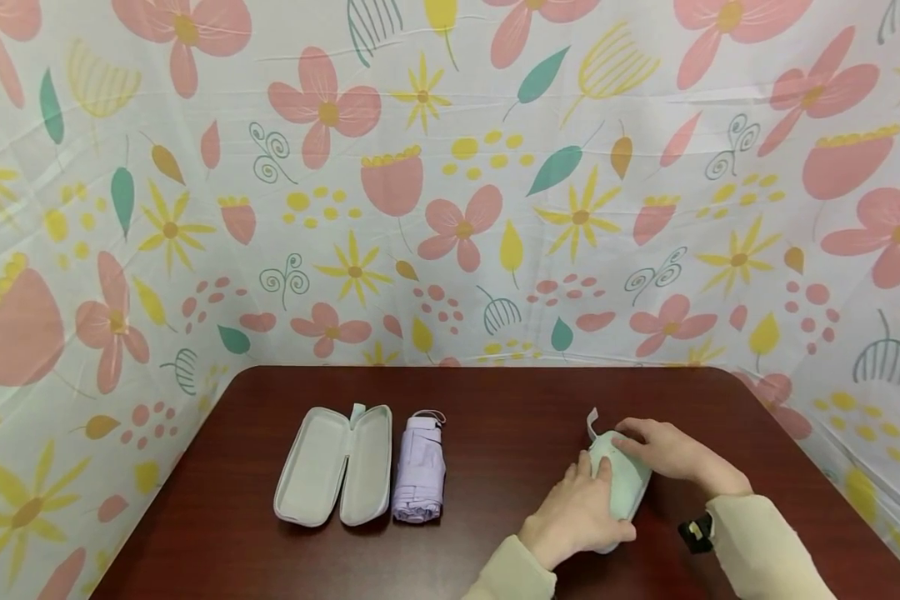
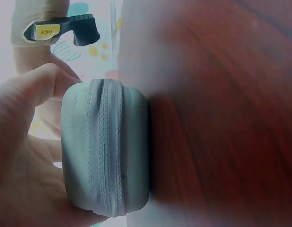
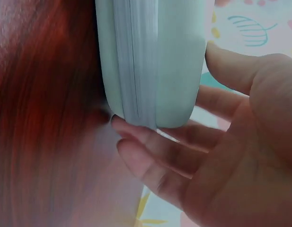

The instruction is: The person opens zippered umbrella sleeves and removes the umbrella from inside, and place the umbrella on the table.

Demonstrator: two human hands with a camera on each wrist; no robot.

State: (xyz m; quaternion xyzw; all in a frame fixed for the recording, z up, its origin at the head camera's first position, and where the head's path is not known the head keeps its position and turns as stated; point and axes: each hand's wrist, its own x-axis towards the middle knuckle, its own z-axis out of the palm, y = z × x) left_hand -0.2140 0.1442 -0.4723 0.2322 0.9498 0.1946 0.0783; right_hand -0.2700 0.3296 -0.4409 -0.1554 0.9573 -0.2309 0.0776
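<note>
A mint green zip case (image 1: 627,483), closed and rounded at its corners, lies on the right part of the table. My left hand (image 1: 576,510) grips its near left side, thumb at the near end and fingers along the top. My right hand (image 1: 671,454) holds the far end, and in the right wrist view its thumb lies on the upper face while the fingers curl about the end. A pale zipper (image 2: 107,146) runs round the case's side in the left wrist view. From the far end sticks up a short light strap (image 1: 592,423).
On the left of the dark red table (image 1: 495,467) lies an open case (image 1: 313,471) with a pale lining, its two halves spread. A folded lilac umbrella (image 1: 420,471) is beside it. Flowered cloth (image 1: 465,192) hangs behind the table. A black wrist camera (image 1: 695,533) sits by the right sleeve.
</note>
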